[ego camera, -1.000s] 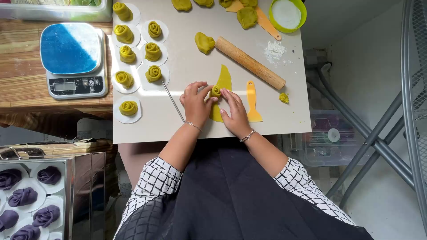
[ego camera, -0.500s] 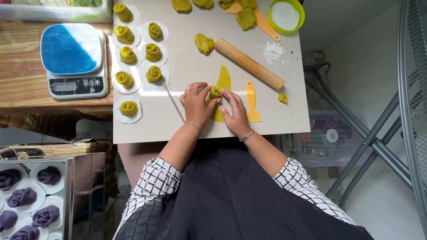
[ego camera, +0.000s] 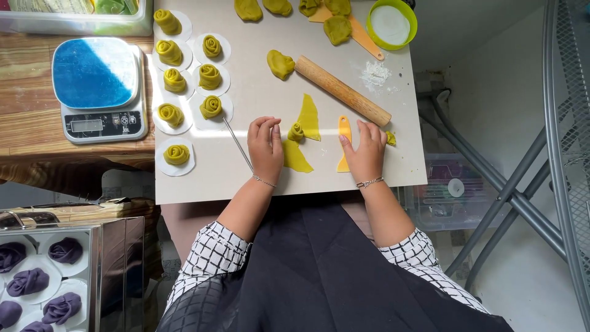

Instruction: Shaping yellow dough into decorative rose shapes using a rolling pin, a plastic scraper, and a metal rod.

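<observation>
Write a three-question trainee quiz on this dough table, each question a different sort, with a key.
1. True or false: the wooden rolling pin lies under the right hand.
2. Multiple choice: the small rolled dough rose lies A) on the blue-topped scale, B) on the board between the two hands, C) in the green-rimmed bowl.
3. Fill in: the right hand rests on the orange ____.

Key
1. False: the pin lies apart, above that hand.
2. B, just right of the left hand, beside the flat yellow dough strips.
3. Scraper.
</observation>
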